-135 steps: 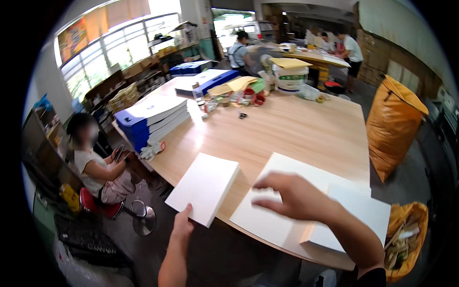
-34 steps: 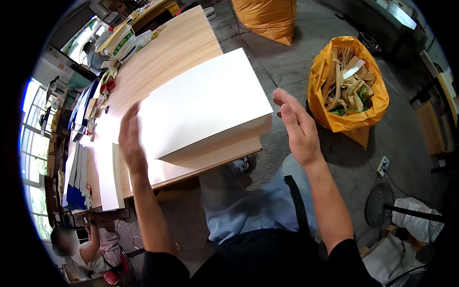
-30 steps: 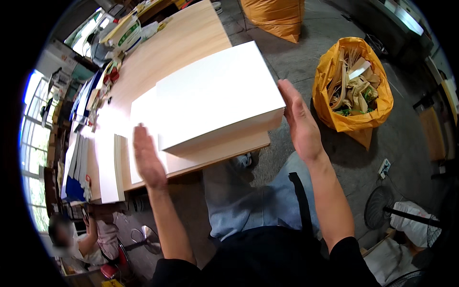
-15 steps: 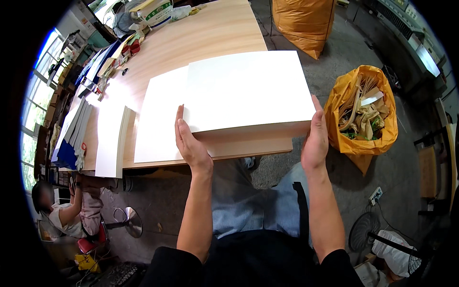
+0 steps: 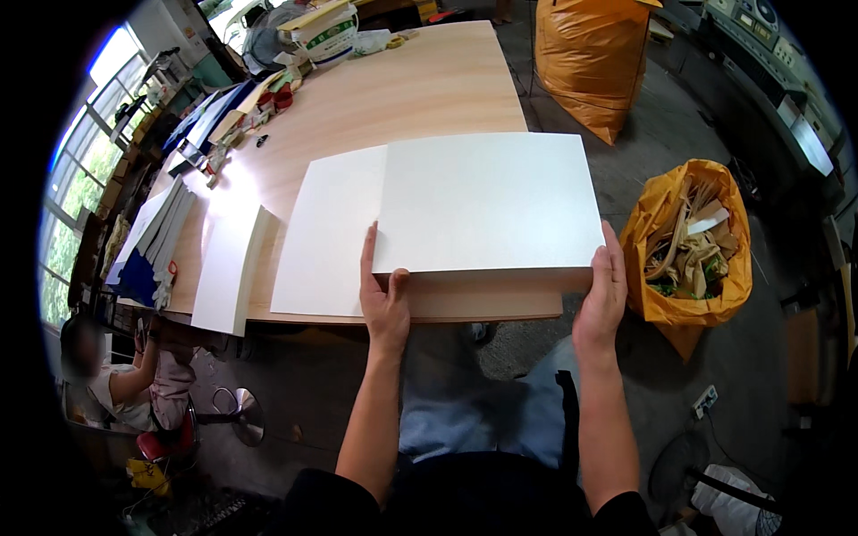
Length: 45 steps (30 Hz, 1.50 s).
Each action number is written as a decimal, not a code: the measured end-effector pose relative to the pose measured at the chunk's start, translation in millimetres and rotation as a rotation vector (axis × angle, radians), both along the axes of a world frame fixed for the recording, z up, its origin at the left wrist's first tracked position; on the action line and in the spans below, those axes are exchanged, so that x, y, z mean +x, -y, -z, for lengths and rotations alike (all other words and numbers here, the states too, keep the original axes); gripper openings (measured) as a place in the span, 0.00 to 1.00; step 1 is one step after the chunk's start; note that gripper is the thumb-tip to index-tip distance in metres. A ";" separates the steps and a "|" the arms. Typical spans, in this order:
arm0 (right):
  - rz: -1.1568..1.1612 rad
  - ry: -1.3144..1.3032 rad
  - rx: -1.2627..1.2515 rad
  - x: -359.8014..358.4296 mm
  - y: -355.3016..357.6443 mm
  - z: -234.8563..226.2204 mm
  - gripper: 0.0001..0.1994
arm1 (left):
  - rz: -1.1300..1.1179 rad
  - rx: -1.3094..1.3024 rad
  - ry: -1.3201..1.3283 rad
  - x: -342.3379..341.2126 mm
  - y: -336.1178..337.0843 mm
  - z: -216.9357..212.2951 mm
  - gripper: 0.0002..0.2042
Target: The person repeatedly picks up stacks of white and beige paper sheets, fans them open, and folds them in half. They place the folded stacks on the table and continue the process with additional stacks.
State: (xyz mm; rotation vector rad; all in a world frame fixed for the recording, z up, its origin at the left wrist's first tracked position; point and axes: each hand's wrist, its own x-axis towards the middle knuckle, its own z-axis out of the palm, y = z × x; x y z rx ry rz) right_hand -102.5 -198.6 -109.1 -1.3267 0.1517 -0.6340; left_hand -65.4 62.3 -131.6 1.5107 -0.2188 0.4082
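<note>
A thick stack of large white sheets [image 5: 487, 198] lies on the near edge of a long wooden table [image 5: 420, 89]. My left hand [image 5: 382, 299] presses flat against the stack's near left corner, fingers pointing up along its left side. My right hand [image 5: 601, 299] holds the near right corner, fingers along the right side. A single white sheet [image 5: 326, 234] lies flat just left of the stack, partly under it. Another stack of white sheets [image 5: 228, 268] sits further left, at the table's edge.
An orange bag [image 5: 690, 241] full of cardboard scraps stands on the floor at my right, and a second orange bag [image 5: 590, 62] stands behind it. Blue and white stacks [image 5: 152, 246] and clutter line the table's left side. A seated person [image 5: 121, 384] is at lower left.
My view tilted down from across the room onto the table edge. My hands, apart in the air a second ago, have closed in on the two near corners of the stack.
</note>
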 end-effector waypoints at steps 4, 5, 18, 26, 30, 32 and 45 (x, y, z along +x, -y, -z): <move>-0.018 0.004 0.027 -0.3 0.7 -0.9 0.22 | 0.007 0.078 0.039 1.2 -21.6 -5.7 0.41; -0.029 0.004 0.050 0.2 1.4 -1.1 0.22 | -0.002 0.108 0.082 5.2 -30.2 -7.7 0.41; 0.014 -0.083 -0.131 -6.5 10.2 -9.9 0.23 | 0.557 0.756 0.435 62.3 62.1 -91.2 0.06; 0.062 -0.487 -0.890 -22.1 44.1 -56.7 0.24 | 0.592 0.663 0.323 59.4 62.8 -91.9 0.05; -0.101 -0.565 -1.040 -14.9 54.2 -73.9 0.24 | 0.549 0.653 0.394 61.9 61.6 -92.0 0.06; -0.149 -0.665 -1.066 -11.7 54.5 -83.2 0.24 | 0.588 0.568 0.281 61.4 59.5 -92.3 0.07; 0.037 -0.132 -0.619 31.7 -1.7 -109.4 0.22 | 0.642 0.558 0.196 64.1 57.6 -94.7 0.10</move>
